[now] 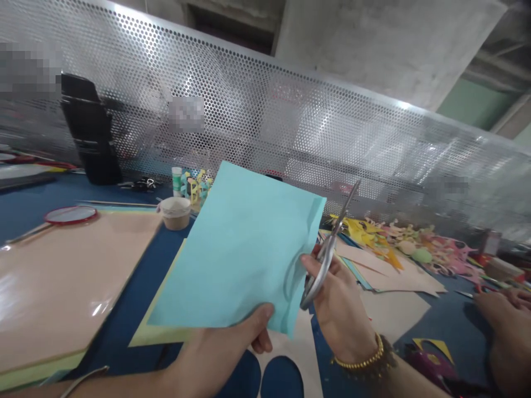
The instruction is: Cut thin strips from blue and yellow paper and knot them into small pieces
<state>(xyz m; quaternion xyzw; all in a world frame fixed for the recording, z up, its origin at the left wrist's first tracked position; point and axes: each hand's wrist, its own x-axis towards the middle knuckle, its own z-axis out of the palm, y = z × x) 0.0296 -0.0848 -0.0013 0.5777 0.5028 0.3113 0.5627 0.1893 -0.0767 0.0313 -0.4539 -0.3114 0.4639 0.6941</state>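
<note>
Okay, here's what I'm seeing on my end of the head cam feed. My left hand has a sheet of light blue paper held up in the air above the desk, with the thumb on top and the fingers curled under, pinching its lower edge. My right hand has its fingers closed around the handles of a pair of silver scissors, and the blades angle up past the sheet's right edge. I can't tell from this angle whether the blades are open or actually biting the paper.

The main worry for me is the sheet. It's pinched on one side only and already bowing a bit, so it could buckle or swing away from the blades, and a cut could wander off line. The left thumb isn't far from the scissors either, so a careless snip or a slip of the paper could catch it. There's also a lot going on below: a pale green card lies on the desk, and a loose offcut or the card could get nicked if the scissors dip. Someone else's hand is resting off to the right too, so a wide swing with the blades would be a bad idea.
</note>
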